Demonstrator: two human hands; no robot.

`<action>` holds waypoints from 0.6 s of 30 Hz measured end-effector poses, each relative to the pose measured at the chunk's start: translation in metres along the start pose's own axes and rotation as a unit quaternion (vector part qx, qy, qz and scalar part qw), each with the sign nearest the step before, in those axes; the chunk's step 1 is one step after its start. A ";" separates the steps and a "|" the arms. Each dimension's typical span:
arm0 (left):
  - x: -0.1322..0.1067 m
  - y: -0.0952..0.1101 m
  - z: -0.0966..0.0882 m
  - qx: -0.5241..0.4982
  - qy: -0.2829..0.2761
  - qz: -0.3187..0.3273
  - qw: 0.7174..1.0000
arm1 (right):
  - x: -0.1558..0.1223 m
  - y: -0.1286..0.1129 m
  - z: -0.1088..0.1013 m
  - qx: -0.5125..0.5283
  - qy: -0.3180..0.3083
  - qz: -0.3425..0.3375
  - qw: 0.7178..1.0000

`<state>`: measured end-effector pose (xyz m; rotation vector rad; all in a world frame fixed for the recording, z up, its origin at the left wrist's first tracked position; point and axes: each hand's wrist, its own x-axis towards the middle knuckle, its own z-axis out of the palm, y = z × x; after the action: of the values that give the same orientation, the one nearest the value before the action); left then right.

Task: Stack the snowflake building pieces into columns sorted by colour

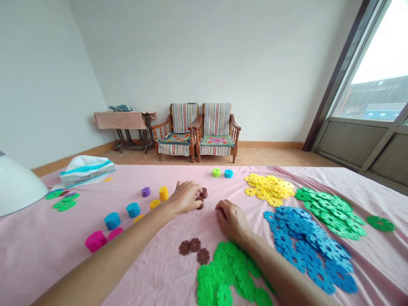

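Observation:
My left hand reaches to the middle of the table, its thumb and fingers curved around small brown notched plastic discs. A short brown stack stands right at its fingertips. Just to the right, my right hand is curled, with a bit of brown disc showing between its fingers; how many it holds is hidden. Closer to me, several loose brown discs lie flat. Bright green discs are heaped under and beside my right forearm.
Right of my hands lie piles of yellow, blue and dark green discs. Pink, blue, yellow and purple stacks stand to the left. A tissue pack sits at the far left on pink cloth.

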<state>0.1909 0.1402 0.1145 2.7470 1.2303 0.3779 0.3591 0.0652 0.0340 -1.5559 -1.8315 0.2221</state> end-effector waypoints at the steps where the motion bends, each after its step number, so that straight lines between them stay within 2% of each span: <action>1: -0.004 0.002 -0.003 -0.008 0.004 0.006 1.000 | 0.000 0.000 0.000 0.000 0.001 0.000 1.000; 3: -0.017 0.006 -0.009 -0.028 0.000 0.023 0.999 | 0.000 0.000 0.000 -0.003 0.003 -0.001 1.000; 5: -0.035 0.009 -0.014 -0.056 -0.032 0.043 0.997 | 0.000 0.000 0.001 -0.006 0.004 -0.001 1.000; 8: -0.065 0.010 -0.016 -0.141 -0.144 0.064 0.977 | 0.000 0.000 0.001 -0.008 0.004 -0.003 1.000; 12: -0.094 0.007 -0.011 -0.134 -0.142 0.026 0.980 | -0.001 0.000 0.000 -0.004 0.001 -0.006 1.000; 18: -0.101 0.010 -0.003 -0.165 -0.131 -0.024 0.977 | -0.002 -0.001 -0.001 0.000 0.001 -0.004 1.000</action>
<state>0.1324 0.0581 0.1010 2.3905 1.0567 0.1871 0.3592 0.0626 0.0348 -1.5481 -1.8360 0.2164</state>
